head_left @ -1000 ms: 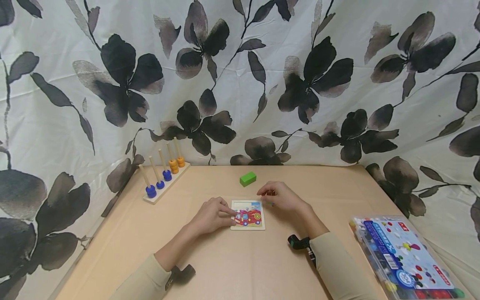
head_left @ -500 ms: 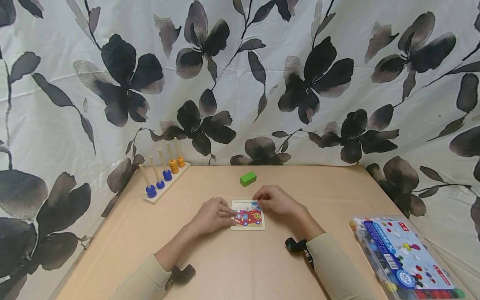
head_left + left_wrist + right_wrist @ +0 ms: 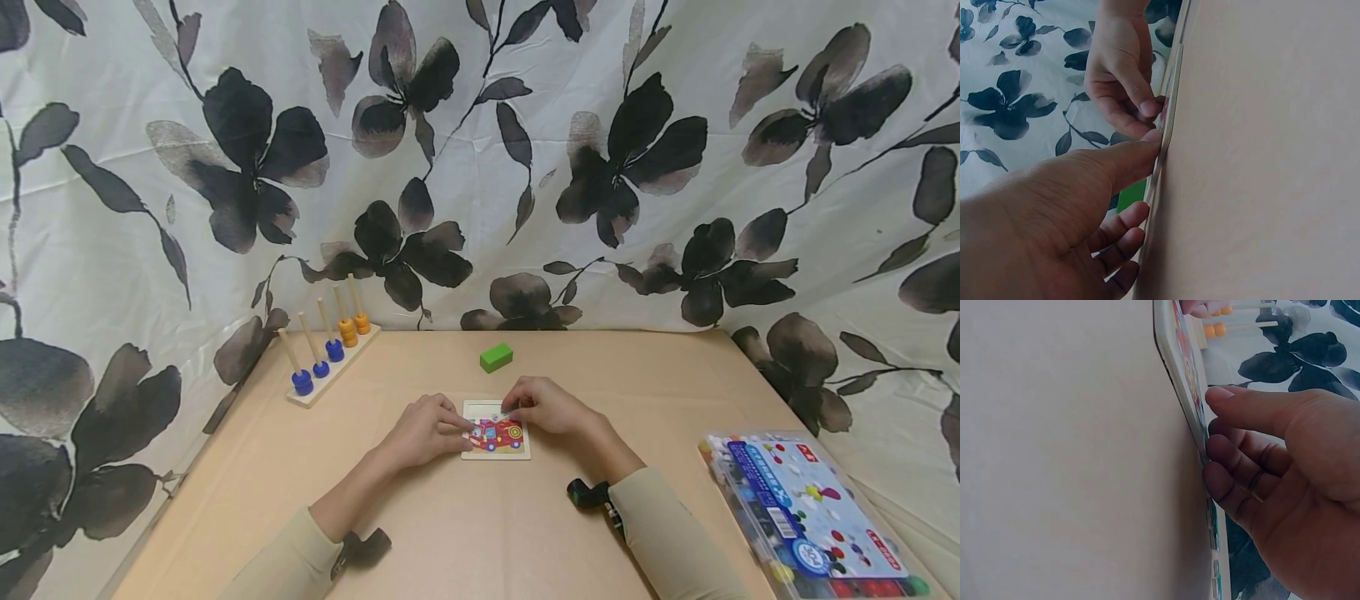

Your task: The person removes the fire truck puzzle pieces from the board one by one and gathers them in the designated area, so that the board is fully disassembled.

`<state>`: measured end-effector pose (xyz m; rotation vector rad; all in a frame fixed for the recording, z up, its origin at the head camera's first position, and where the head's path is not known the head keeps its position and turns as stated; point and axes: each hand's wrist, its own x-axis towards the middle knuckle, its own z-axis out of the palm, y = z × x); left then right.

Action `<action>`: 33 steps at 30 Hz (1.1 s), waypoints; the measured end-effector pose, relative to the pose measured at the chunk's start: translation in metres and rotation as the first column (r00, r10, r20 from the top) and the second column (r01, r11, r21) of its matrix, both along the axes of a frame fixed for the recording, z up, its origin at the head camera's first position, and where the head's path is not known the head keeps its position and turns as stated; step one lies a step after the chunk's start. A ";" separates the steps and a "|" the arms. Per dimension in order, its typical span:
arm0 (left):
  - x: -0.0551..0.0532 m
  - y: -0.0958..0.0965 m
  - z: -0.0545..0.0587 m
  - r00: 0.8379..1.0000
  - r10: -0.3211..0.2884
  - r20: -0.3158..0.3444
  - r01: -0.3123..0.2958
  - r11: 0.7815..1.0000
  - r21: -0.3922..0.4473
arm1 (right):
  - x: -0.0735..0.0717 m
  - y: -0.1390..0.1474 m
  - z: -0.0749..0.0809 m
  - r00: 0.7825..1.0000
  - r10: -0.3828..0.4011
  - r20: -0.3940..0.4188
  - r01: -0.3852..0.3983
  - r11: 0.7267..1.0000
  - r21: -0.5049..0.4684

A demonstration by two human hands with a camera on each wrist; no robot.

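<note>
A small wooden picture puzzle (image 3: 495, 437) with a red vehicle on it lies flat on the table. My left hand (image 3: 426, 429) holds its left edge, the thumb along the border in the left wrist view. At the upper right corner is my right hand (image 3: 551, 406), thumb and forefinger together at the board as if pinching a small puzzle piece, which is mostly hidden by the fingers. The upper strip of the board looks pale beside those fingertips. In the right wrist view, thin coloured pieces (image 3: 1215, 525) lie beyond that hand's lower fingers.
A green block (image 3: 496, 358) lies behind the puzzle. At the back left stands a peg rack (image 3: 333, 367) with blue and orange beads. A clear plastic case (image 3: 817, 517) of coloured parts sits at the right front. A flowered cloth (image 3: 480, 167) hangs behind the table.
My right hand has come left and nearer, from beside the puzzle onto its upper right corner. The blue patch there no longer shows. My left hand stays put.
</note>
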<state>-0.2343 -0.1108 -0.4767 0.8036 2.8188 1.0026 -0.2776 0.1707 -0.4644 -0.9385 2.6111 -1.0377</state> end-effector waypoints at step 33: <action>-0.001 0.000 -0.001 1.000 0.002 -0.010 -0.002 1.000 -0.008 | 0.002 -0.006 0.000 0.998 0.012 -0.058 -0.007 0.996 0.091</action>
